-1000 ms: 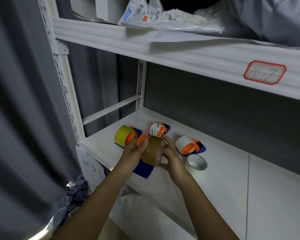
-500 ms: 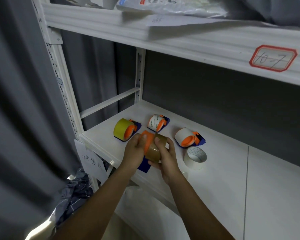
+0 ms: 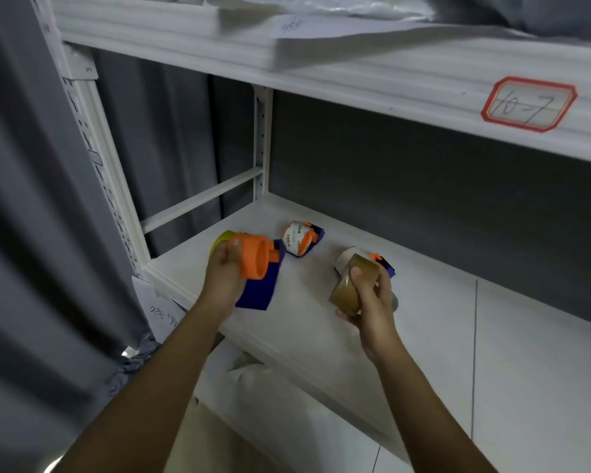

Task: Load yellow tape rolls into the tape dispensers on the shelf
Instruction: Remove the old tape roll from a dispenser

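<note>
My left hand (image 3: 223,272) holds an orange and blue tape dispenser (image 3: 258,268) above the white shelf (image 3: 307,322); its orange hub is bare. My right hand (image 3: 369,295) grips a brownish-yellow tape roll (image 3: 350,283), held apart to the right of the dispenser. Behind my left hand a yellow roll (image 3: 220,237) shows partly, most of it hidden. A second dispenser with a white roll (image 3: 301,237) lies farther back on the shelf. A third dispenser with a white roll (image 3: 372,259) is half hidden behind the roll in my right hand.
An upper shelf (image 3: 355,73) with a red-framed label (image 3: 529,104) and bagged goods hangs overhead. The white upright post (image 3: 96,165) and grey curtain (image 3: 31,233) stand at left. A handwritten paper tag (image 3: 164,314) hangs off the shelf's front edge.
The hands were together with the roll on the dispenser's hub. Now they have parted: my right hand has carried the roll off to the right, and my left hand keeps the bare dispenser.
</note>
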Demonstrator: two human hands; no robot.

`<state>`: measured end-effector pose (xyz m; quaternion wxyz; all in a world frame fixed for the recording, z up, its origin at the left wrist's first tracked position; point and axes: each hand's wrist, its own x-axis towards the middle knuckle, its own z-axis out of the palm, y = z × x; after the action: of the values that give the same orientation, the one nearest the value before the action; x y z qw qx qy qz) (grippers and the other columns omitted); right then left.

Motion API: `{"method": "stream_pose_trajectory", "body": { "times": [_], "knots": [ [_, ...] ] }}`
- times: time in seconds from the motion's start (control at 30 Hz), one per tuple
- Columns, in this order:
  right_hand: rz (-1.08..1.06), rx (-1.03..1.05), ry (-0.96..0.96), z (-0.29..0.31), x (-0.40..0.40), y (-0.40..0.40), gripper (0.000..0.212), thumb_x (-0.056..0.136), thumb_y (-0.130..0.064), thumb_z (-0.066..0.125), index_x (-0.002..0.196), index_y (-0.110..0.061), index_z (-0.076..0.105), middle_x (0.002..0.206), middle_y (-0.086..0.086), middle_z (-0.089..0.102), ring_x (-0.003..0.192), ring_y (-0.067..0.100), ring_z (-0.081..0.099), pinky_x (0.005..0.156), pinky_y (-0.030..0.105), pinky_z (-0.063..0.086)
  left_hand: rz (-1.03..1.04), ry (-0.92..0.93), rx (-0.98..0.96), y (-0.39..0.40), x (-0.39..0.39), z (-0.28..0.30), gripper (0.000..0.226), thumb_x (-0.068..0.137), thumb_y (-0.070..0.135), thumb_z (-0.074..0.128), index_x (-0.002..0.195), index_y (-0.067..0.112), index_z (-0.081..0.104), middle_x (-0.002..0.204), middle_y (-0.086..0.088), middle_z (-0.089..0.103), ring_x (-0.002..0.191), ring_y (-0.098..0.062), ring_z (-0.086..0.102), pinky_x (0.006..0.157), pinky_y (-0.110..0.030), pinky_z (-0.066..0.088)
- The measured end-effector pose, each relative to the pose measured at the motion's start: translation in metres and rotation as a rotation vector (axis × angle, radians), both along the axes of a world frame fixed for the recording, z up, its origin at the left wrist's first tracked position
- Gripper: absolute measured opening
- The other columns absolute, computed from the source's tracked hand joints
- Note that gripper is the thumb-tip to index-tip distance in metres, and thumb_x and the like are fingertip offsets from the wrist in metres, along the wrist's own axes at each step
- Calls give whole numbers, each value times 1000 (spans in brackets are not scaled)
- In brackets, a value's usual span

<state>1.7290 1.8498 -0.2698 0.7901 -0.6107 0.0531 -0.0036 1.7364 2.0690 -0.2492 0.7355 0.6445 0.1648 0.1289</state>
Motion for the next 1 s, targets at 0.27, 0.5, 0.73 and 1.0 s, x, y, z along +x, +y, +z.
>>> {"method": "stream_pose_trajectory", "body": {
  "times": [0.27,0.5,0.73,1.0],
  "knots": [
    [-3,-497,-104,-9,7,-5,82,71,-44,76,134,-51,23,142,-11,27,122,14,36,70,28,57,-127,180,220,-41,25,-28,40,98,44,31,132,23,40,94,5,47,72,-6,41,66,-27,34],
    [-163,-692,-91,-18,2,-56,85,66,-42,81,135,-34,31,136,-4,29,111,14,39,88,28,42,-244,280,178,-57,20,-56,22,99,36,31,98,23,50,106,-10,51,87,-24,49,78,-35,39],
    [-251,-850,9,-24,3,-99,85,71,-36,79,141,-23,33,143,10,30,122,34,44,100,48,45,-86,363,314,-66,17,-65,35,98,23,32,121,2,47,123,-21,51,110,-37,49,95,-45,42],
    [-142,-1138,153,-44,-2,-144,81,72,-43,76,139,-24,35,139,11,34,120,39,42,98,46,43,88,349,618,-95,4,-49,48,91,14,48,137,5,37,141,-22,37,127,-39,37,104,-49,33]
  ]
}}
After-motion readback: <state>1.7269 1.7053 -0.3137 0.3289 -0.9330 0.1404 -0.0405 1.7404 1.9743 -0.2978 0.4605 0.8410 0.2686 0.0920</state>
